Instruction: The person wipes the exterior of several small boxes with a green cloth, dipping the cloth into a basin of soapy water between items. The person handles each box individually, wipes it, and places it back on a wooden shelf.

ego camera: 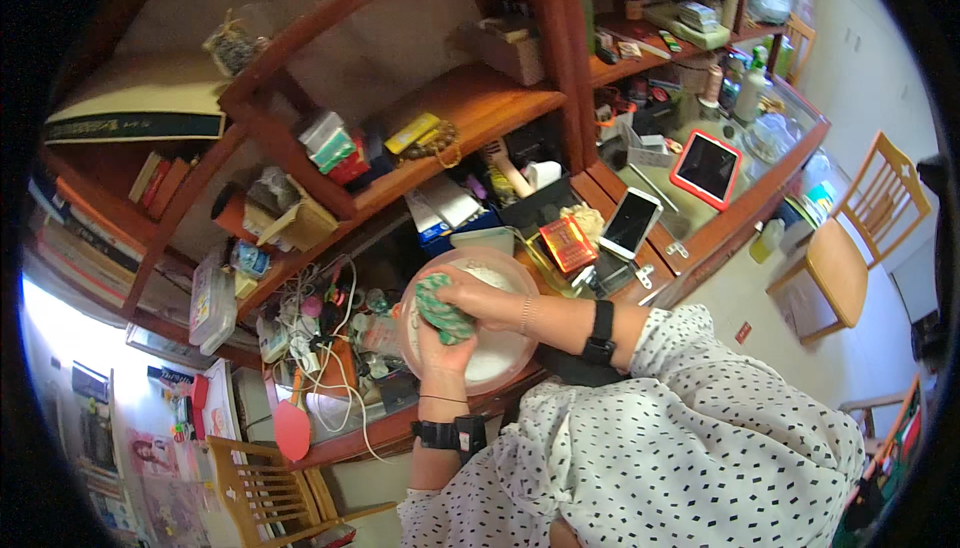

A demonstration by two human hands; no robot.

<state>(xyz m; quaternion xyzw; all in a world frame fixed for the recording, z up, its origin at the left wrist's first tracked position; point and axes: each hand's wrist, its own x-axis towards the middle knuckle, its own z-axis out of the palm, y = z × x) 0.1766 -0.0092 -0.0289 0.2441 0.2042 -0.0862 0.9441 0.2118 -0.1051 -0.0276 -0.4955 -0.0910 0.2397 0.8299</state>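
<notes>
Both of my hands are closed around a bunched green and white cloth (pixel 442 309), held over a pale pink plastic basin (pixel 531 278). My left hand (pixel 444 349) grips it from below, and my right hand (pixel 469 300) presses on it from the upper right side. Whitish liquid or suds (pixel 491 364) shows in the basin under my wrists. Part of the cloth is hidden by my fingers. Just right of the basin lies a red and gold box (pixel 568 243), with a white smartphone (pixel 631 223) beyond it.
Tangled white cables (pixel 330 368) and small items crowd the desk left of the basin. A red table tennis bat (pixel 292 428) juts over the edge. Wooden shelves (pixel 480 117) rise behind. A red-framed tablet (pixel 706 169) lies on the glass top at right, and wooden chairs (pixel 840 263) stand nearby.
</notes>
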